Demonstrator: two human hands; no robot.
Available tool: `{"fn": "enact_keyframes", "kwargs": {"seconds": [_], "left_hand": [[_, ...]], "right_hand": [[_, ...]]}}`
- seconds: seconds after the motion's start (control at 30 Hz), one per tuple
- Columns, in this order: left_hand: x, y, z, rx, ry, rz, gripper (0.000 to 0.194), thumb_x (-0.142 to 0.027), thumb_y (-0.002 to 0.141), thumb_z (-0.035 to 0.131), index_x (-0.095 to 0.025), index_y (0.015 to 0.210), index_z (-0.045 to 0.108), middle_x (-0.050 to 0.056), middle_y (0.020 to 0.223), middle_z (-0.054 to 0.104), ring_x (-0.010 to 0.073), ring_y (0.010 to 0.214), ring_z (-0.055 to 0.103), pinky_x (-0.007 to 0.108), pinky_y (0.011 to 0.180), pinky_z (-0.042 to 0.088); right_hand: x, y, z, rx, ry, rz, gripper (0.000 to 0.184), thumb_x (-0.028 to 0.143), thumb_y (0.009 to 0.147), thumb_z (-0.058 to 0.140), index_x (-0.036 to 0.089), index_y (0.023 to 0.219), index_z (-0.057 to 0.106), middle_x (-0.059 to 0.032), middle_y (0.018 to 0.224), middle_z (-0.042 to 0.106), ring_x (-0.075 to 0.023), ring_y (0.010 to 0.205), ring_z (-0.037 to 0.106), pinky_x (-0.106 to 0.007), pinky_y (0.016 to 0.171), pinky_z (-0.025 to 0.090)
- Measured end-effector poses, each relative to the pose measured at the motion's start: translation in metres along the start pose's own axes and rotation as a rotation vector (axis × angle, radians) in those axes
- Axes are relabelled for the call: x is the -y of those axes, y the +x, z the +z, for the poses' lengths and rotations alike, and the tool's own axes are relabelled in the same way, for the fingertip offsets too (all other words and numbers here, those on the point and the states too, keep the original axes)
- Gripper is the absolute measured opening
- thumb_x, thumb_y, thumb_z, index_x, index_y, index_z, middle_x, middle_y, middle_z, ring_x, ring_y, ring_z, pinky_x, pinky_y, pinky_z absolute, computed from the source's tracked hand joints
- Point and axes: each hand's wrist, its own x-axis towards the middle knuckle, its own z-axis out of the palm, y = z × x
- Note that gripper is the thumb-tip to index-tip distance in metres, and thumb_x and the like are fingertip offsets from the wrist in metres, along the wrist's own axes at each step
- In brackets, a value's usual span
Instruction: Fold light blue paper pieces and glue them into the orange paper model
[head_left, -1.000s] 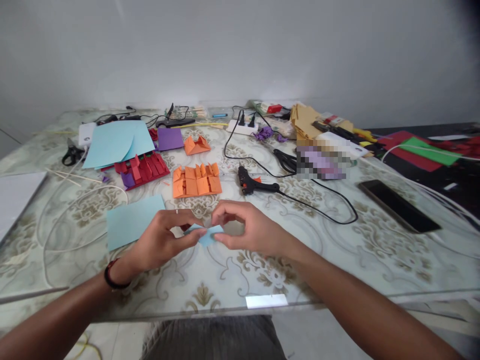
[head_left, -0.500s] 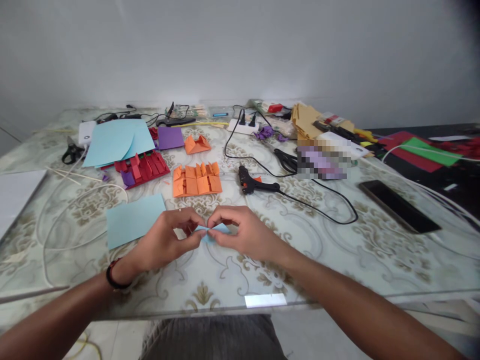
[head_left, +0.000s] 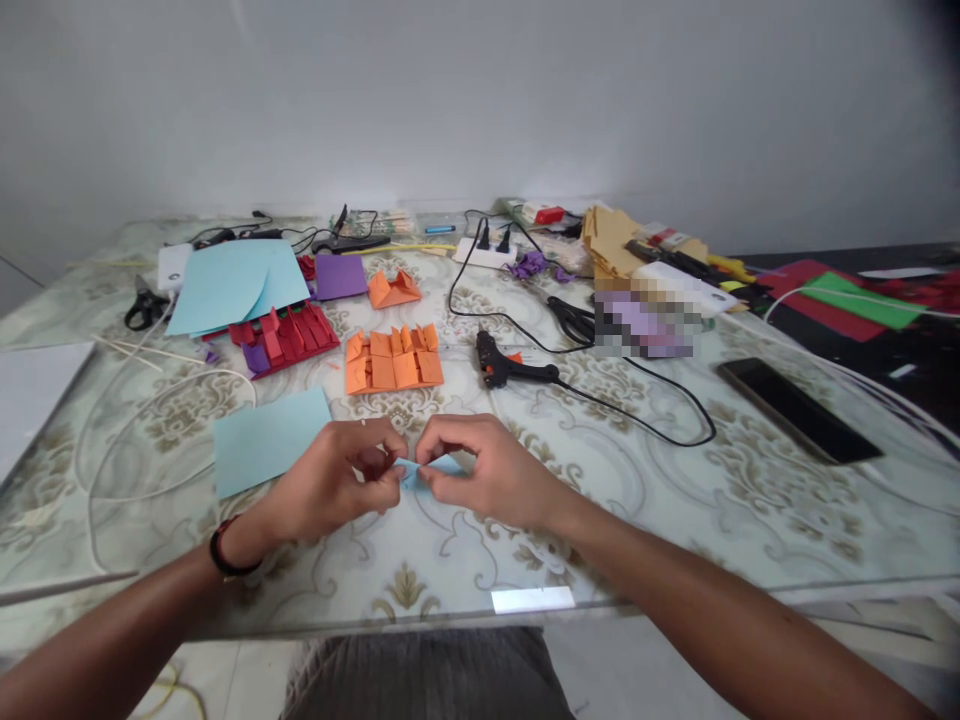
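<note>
Between my two hands is a small folded piece of light blue paper (head_left: 412,474), partly hidden by my fingers. My left hand (head_left: 346,468) pinches its left end between thumb and forefinger. Thumb and fingers of my right hand (head_left: 484,465) are closed on its right side. A flat light blue sheet (head_left: 262,445) lies just left of my left hand, its lower right part behind that hand. Beyond my hands sits a folded orange paper piece (head_left: 394,360) with raised flaps, and a smaller orange folded piece (head_left: 394,288) lies farther back.
A black glue gun (head_left: 514,365) with its cord lies beyond my right hand. Farther right are black scissors (head_left: 574,322) and a phone (head_left: 799,410). Red folded paper (head_left: 289,340), a purple sheet (head_left: 340,276) and blue sheets (head_left: 232,285) lie at back left. A power strip (head_left: 487,252) stands behind.
The fingertips of my left hand have shifted slightly left and down along the blue paper. My right hand keeps its pinch, and the paper's raised edges look flatter.
</note>
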Motion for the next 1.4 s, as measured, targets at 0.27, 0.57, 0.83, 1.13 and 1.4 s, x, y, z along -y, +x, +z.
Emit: {"fn": "enact_keyframes", "kwargs": {"seconds": [0.27,0.57,0.83,1.13,1.4], "left_hand": [[0.008,0.007,-0.022,-0.086,-0.208,-0.063,0.008,-0.021,0.089,0.065,-0.016,0.084,0.061,0.000,0.057,0.068,0.0113,0.049,0.061,0.022,0.052,0.050],[0.000,0.003,0.000,0.031,0.072,0.101,0.022,-0.031,0.100,0.060,-0.016,0.092,0.073,0.002,0.073,0.071,0.0113,0.063,0.063,0.022,0.061,0.050],[0.005,0.002,-0.002,-0.083,0.198,0.244,0.018,-0.027,0.099,0.063,-0.017,0.090,0.074,0.001,0.074,0.069,0.0107,0.065,0.059,0.022,0.065,0.048],[0.004,-0.001,0.001,-0.051,0.230,0.284,0.013,-0.023,0.100,0.061,-0.019,0.103,0.073,0.003,0.088,0.075,0.0121,0.074,0.067,0.023,0.070,0.050],[0.001,0.000,-0.003,-0.062,0.231,0.239,0.015,-0.025,0.099,0.061,-0.017,0.093,0.072,0.001,0.078,0.074,0.0116,0.065,0.066,0.022,0.063,0.048]], "right_hand": [[-0.004,0.002,-0.016,-0.067,0.109,0.075,0.005,0.021,0.082,0.066,0.018,0.079,0.063,0.0012,0.077,0.063,-0.0137,0.072,0.055,-0.027,0.070,0.043],[-0.006,0.002,-0.004,0.011,0.040,0.081,0.003,0.020,0.084,0.066,0.019,0.082,0.066,0.0018,0.078,0.063,-0.0128,0.071,0.053,-0.026,0.067,0.041],[-0.007,0.002,-0.002,-0.048,0.043,0.054,0.004,0.023,0.084,0.068,0.019,0.084,0.068,-0.0002,0.081,0.067,-0.0142,0.074,0.057,-0.027,0.070,0.046],[-0.007,0.001,-0.001,-0.068,0.004,-0.009,0.001,0.020,0.083,0.068,0.020,0.084,0.067,0.0006,0.080,0.067,-0.0133,0.073,0.057,-0.026,0.069,0.046],[-0.006,0.002,-0.003,-0.073,0.015,-0.009,0.002,0.020,0.083,0.068,0.019,0.082,0.066,0.0000,0.078,0.066,-0.0134,0.071,0.058,-0.026,0.068,0.047]]}}
